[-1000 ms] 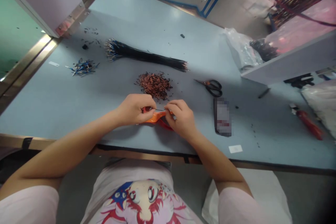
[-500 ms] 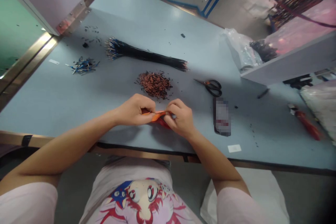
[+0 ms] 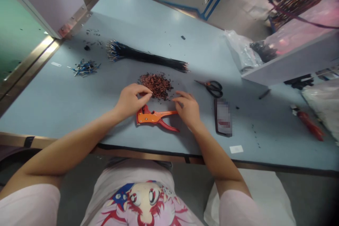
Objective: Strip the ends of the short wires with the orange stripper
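The orange wire stripper [image 3: 149, 116] now lies flat on the blue table [image 3: 66, 102], out of the hands. The left hand [image 3: 130, 101] presses its fingers together by a fuzzy pile of copper bits [image 3: 156, 85]. The right hand [image 3: 187, 108] is loose and open. Behind them lies a long, thin bundle of black wires [image 3: 145, 55].

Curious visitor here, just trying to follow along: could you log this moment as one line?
left hand: at copper-brown scrap pile | right hand: beside orange wire stripper
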The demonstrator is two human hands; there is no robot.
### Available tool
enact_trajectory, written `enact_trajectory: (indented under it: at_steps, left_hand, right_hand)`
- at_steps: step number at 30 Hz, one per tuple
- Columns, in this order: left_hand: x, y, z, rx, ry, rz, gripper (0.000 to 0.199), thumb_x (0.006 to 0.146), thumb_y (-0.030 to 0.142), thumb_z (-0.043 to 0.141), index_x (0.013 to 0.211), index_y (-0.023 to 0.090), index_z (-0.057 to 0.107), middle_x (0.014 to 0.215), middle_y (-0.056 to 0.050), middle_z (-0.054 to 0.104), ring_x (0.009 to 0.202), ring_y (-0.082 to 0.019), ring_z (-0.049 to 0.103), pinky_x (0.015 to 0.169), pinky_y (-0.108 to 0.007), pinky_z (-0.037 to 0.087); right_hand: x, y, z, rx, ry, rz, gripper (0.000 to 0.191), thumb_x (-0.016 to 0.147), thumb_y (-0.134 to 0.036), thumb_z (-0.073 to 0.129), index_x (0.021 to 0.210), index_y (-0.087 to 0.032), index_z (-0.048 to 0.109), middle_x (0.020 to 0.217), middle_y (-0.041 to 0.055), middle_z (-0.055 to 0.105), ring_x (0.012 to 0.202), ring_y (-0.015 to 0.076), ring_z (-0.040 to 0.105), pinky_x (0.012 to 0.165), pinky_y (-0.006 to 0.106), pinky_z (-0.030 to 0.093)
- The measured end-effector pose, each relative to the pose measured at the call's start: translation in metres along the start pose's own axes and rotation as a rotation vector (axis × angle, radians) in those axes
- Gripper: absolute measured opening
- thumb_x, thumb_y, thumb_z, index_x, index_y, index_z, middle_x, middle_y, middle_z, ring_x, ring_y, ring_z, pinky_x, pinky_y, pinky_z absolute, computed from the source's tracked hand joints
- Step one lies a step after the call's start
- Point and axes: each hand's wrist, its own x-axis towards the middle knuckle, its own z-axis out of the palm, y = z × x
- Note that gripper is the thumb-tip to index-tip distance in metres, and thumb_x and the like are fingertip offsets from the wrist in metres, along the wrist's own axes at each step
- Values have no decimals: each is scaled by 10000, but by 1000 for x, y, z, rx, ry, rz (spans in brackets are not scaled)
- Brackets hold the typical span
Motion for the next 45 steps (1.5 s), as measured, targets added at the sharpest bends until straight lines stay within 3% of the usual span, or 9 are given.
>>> enact_trajectory:
  at_steps: [5,10,13,18,25,30,34,41,45]
  left_hand:
    - [-9,-2,9,165,-29,306,129,796,213,565,803,199,693,745,-22,692,749,-157,578,750,-310,443]
    - [-15,3,12,256,-53,518,165,835,229,527,863,212,688,801,-26,686,777,-150,559,724,-286,440]
    - [-16,5,12,331,-35,589,179,852,240,507,890,235,682,855,-23,684,786,-138,563,718,-274,434]
    - [-15,7,9,352,2,629,170,849,266,518,887,253,683,860,-12,686,767,-131,563,694,-256,428]
    - [-20,8,7,236,-141,475,223,881,274,472,953,226,678,728,-10,639,609,-76,541,548,-192,367]
    - [-16,11,2,519,-314,501,203,856,263,489,908,210,678,659,-5,607,518,-101,481,446,-252,224]
    - [-12,16,-5,610,-471,410,184,841,256,512,896,203,679,651,-5,612,521,-115,496,448,-268,145]
    - [-1,7,-23,343,-492,284,234,837,234,490,938,280,696,798,29,696,705,-107,610,562,-204,341]
    - [9,-2,-32,271,-184,40,218,814,288,517,914,253,708,889,5,712,796,-146,633,651,-221,423]
  right_hand:
    - [-4,-13,-2,35,168,-128,229,826,-151,501,1020,-190,617,1189,116,572,1097,242,513,923,433,430]
    - [-8,-28,-2,25,77,-335,208,851,-153,511,1018,-207,621,1020,77,656,997,223,544,884,413,424]
    - [-10,-29,-1,23,64,-326,161,856,-156,509,935,-204,641,825,52,662,872,206,556,810,387,437]
    - [-11,-32,1,39,62,-312,201,846,-212,537,1029,-206,619,1026,91,625,995,236,523,864,425,420]
    - [-11,-28,-1,33,89,-342,142,865,-161,504,904,-206,633,829,34,676,856,182,559,846,359,401]
    - [-9,-25,-4,-87,105,-370,123,850,-174,533,867,-206,651,779,26,684,869,195,534,809,348,373]
    - [-9,-30,-7,-157,37,-398,127,852,-179,528,811,-202,647,739,23,668,878,197,524,798,343,362]
    - [-5,-23,-13,-127,53,-325,142,857,-190,522,831,-219,659,775,31,684,895,218,534,807,372,380]
    - [-2,-17,-15,5,85,-169,181,872,-228,505,1014,-202,615,926,65,669,896,215,547,832,383,424]
